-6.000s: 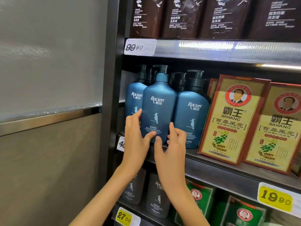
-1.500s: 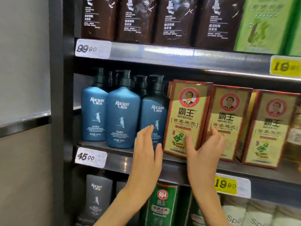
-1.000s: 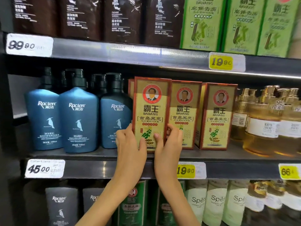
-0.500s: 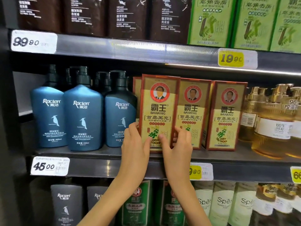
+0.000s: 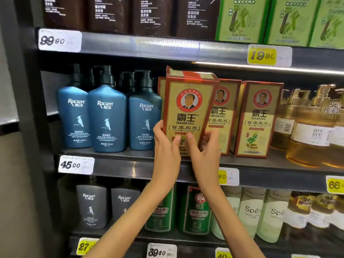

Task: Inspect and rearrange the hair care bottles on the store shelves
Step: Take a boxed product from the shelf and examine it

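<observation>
I am watching the tall red-and-gold cardboard shampoo box (image 5: 188, 108) coming out of its row. Half a second ago it was standing flush with its neighbours; now it is leaning forward at the front edge of the grey metal middle shelf (image 5: 130, 164), top flap showing. The left hand (image 5: 165, 146) and right hand (image 5: 204, 151) are each keeping a curled grip on its lower sides, thumbs across the front. I am judging that inspection of this box is beginning.

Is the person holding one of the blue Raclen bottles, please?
No, the left hand and right hand both grip the front Bawang box; the blue Raclen bottles stand left of it.
</observation>
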`<act>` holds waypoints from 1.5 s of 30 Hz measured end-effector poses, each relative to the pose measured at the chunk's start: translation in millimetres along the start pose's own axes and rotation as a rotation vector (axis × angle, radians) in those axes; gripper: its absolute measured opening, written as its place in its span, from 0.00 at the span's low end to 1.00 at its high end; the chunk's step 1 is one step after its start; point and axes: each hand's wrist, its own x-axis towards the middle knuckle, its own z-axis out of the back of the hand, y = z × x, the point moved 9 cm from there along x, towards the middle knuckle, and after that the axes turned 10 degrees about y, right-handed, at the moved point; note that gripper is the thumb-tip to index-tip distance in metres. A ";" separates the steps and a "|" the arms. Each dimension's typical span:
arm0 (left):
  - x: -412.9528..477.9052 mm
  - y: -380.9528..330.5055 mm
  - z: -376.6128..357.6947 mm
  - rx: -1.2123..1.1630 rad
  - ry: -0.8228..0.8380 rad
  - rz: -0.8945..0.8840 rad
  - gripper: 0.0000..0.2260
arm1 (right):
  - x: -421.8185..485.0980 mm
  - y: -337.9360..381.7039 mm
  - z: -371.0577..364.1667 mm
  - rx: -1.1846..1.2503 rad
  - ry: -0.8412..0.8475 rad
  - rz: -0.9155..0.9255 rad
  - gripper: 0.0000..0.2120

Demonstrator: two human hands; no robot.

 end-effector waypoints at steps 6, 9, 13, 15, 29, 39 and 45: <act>-11.4 -40.3 5.9 0.156 -0.008 -0.148 0.29 | -5.3 25.5 21.8 0.080 -0.005 0.036 0.12; -27.3 -59.0 7.6 0.090 0.011 -0.153 0.28 | -15.2 42.1 33.8 0.104 0.036 -0.002 0.16; -72.2 -55.1 -3.5 -0.225 0.139 -0.002 0.19 | -50.3 36.3 40.7 0.296 0.208 -0.157 0.33; -104.2 -45.9 -12.5 -0.343 0.175 0.101 0.18 | -78.5 24.5 43.2 0.455 0.311 -0.262 0.37; -214.6 16.9 -35.1 -0.222 0.213 0.440 0.15 | -193.2 -34.7 44.0 0.793 0.484 -0.618 0.25; -260.3 14.9 -62.4 -0.002 0.241 0.466 0.39 | -211.0 -34.8 46.9 0.609 0.416 -0.543 0.24; -260.3 30.7 -58.0 -0.354 0.304 0.519 0.30 | -215.1 -41.2 61.8 0.463 0.449 -0.562 0.18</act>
